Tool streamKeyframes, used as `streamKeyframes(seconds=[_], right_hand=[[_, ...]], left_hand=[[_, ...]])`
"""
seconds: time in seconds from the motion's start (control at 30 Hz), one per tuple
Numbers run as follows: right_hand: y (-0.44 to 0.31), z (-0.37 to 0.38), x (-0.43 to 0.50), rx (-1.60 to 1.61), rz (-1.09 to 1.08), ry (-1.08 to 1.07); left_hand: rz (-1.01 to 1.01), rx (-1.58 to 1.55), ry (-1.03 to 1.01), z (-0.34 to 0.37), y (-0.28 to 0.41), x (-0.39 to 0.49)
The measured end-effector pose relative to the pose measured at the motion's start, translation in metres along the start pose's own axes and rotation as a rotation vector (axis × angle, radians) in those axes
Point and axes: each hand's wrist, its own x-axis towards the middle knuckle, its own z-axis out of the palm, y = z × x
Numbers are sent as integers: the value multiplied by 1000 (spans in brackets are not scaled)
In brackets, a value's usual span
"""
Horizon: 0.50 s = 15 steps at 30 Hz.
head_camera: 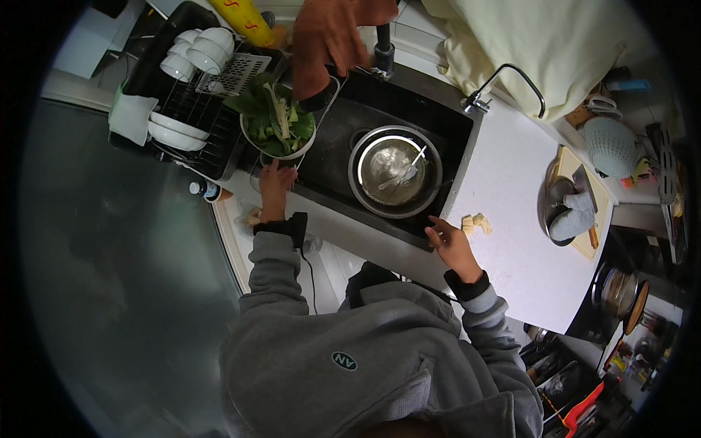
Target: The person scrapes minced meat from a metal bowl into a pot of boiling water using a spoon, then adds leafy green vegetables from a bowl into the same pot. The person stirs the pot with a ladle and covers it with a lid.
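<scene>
My left hand is just below a white bowl heaped with leafy greens, at the sink's left end. Its fingers are spread and nothing shows in them; whether they touch the bowl, I cannot tell. By the front right corner of the black sink, my right hand has its fingers apart and holds nothing. A round stainless steel basin stands inside the sink, with what looks like water and a slim pale utensil in it.
A dish rack with white bowls is at left. Near the faucet is an unidentified reddish-brown thing. The right counter holds pale yellow food pieces and a cutting board. A small bottle stands beside the rack.
</scene>
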Motion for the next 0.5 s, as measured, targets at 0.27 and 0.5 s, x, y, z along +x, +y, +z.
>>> streamKeyframes(seconds=[0.27,0.5], right_hand=[[5,-33,-58,-132,119,189],[26,-57,-113,-104,197,368]], left_hand=[[85,0,157,42,-12,-13],[203,61,-213,139,-80,-153]])
